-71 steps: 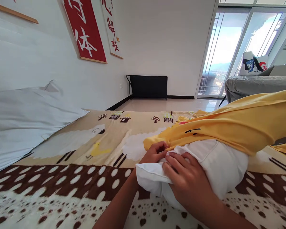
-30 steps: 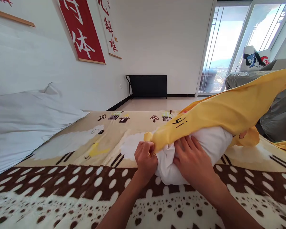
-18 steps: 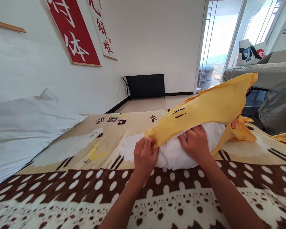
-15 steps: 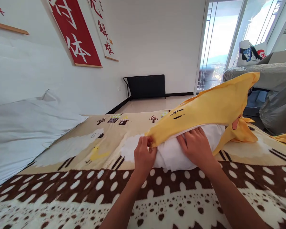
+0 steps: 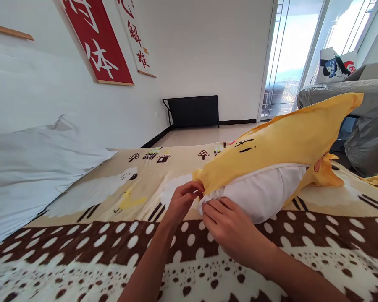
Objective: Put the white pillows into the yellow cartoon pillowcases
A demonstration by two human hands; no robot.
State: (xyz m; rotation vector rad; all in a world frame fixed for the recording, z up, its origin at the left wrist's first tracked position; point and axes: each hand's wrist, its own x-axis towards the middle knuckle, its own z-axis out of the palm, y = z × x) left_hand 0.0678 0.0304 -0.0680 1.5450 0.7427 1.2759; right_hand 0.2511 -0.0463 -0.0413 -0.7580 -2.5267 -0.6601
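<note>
A yellow pillowcase (image 5: 280, 134) with a printed face lies partly over a white pillow (image 5: 264, 191) on the bed. The pillow's near side bulges out of the case's open edge. At the left end, my left hand (image 5: 185, 199) pinches the yellow cloth of the case between thumb and fingers. Close beside it, my right hand (image 5: 225, 222) grips the white pillow's near left corner, its fingertips curled against the bunched fabric. The pillowcase's right end stands raised, and a loose yellow flap (image 5: 327, 174) rests on the blanket there.
A patterned blanket (image 5: 97, 247) covers the bed. To the left, a large white pillow (image 5: 40, 167) leans by the wall. A black folded frame (image 5: 193, 111) stands at the back wall. Grey plastic-covered furniture (image 5: 371, 126) with a bag (image 5: 329, 67) on top is at right.
My right hand has come out from under the case's edge and moved left to the pillow's corner. More of the white pillow shows, and the case's right end has shifted right.
</note>
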